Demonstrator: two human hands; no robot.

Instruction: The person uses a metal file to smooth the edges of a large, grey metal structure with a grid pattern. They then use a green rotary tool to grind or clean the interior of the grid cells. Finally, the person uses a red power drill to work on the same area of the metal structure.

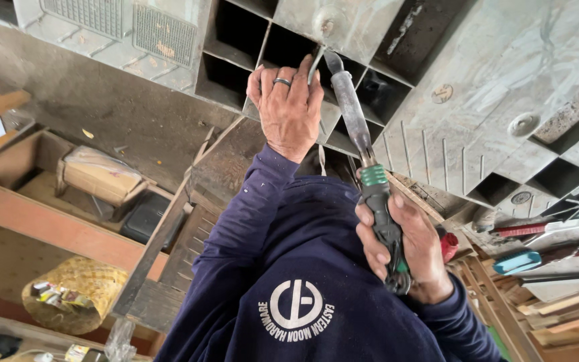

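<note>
Head view: two hands work a long tool on a big grey metal block with square holes [504, 87].
Right hand [407, 251], at 4 o'clock, has a tight grip on the black and green handle of a long grey screwdriver [356, 127]. Its tip points to 12 o'clock and meets the block. Left hand [288, 104] is there too, pinching a thin bent metal rod [313, 66] beside the tip. A yellow woven basket [75, 295] sits at 8 o'clock.

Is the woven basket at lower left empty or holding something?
Holding something: the woven basket lies tipped on its side, and small packets show in its mouth.
</note>
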